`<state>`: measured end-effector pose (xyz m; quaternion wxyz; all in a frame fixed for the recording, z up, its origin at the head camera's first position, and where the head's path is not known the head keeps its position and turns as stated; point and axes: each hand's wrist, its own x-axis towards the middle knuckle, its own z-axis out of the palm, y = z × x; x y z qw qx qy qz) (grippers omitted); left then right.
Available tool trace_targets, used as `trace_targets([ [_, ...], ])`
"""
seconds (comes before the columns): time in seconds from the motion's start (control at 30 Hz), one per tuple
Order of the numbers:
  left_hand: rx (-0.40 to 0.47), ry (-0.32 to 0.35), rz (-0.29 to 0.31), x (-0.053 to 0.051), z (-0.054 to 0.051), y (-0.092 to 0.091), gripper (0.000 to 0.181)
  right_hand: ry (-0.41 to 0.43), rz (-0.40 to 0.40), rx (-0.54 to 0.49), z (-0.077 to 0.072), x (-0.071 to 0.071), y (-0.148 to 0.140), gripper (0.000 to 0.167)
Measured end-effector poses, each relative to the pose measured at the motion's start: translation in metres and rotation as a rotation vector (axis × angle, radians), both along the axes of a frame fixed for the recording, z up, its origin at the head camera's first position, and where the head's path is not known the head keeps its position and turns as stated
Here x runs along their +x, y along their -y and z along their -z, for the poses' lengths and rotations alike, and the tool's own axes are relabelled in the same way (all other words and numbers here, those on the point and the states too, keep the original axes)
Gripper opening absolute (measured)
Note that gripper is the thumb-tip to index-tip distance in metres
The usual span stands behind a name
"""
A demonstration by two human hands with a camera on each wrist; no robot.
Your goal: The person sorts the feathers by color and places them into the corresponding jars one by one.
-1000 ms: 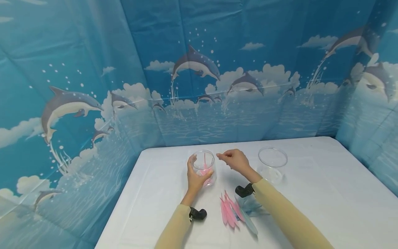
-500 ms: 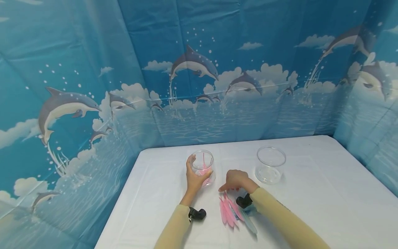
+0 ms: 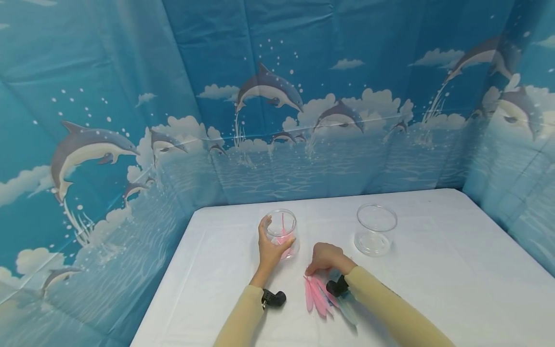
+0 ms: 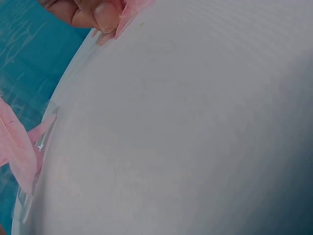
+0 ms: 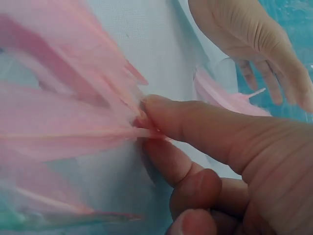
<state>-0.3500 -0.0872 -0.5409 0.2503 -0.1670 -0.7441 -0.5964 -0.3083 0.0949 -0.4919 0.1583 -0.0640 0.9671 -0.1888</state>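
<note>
Lower centre of the frame, right hand pinches a pink feather by the quill, loose feathers fanned below | just left, left hand curls round a clear jar, pink feathers inside | right of centre, second clear jar stands on white tablecloth

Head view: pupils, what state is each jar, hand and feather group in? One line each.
Left jar: upright, open-topped
Feathers inside it: pink, leaning
Right jar: upright, open-topped, nothing visible inside
Left hand: gripping left jar
Loose pink feathers: fanned out
Right hand: pinching pink quill
Blue-grey feathers: partly hidden
</note>
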Motion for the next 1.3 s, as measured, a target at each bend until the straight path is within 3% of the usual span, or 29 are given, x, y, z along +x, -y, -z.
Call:
trace_targets([
  [0.27, -0.006, -0.015, 0.008, 0.020, -0.027, -0.003, 0.092, 0.062, 0.049, -0.074, 0.005, -0.002, -0.004, 0.050],
  [0.43, -0.014, -0.005, 0.009, 0.022, -0.028, -0.003, 0.091, 0.052, 0.056, -0.148, 0.002, -0.001, -0.008, 0.049],
  [0.63, -0.018, 0.002, 0.017, 0.021, -0.027, -0.002, 0.093, -0.005, 0.067, -0.282, -0.014, -0.002, -0.015, 0.039],
  [0.87, -0.005, 0.014, 0.009, 0.000, -0.002, 0.000, 0.099, -0.021, 0.111, -0.370, -0.031, -0.010, -0.024, 0.030],
  [1.0, 0.010, 0.007, 0.026, -0.004, 0.003, 0.000, 0.099, -0.067, 0.142, -0.428, -0.044, -0.012, -0.029, 0.027],
  [1.23, 0.021, -0.005, 0.026, -0.005, 0.005, 0.000, 0.100, -0.223, 0.236, -0.703, -0.068, -0.011, -0.029, 0.037],
  [1.3, 0.017, -0.004, 0.020, -0.001, 0.000, 0.000, 0.100, -0.290, 0.273, -0.797, -0.074, -0.011, -0.027, 0.041],
])
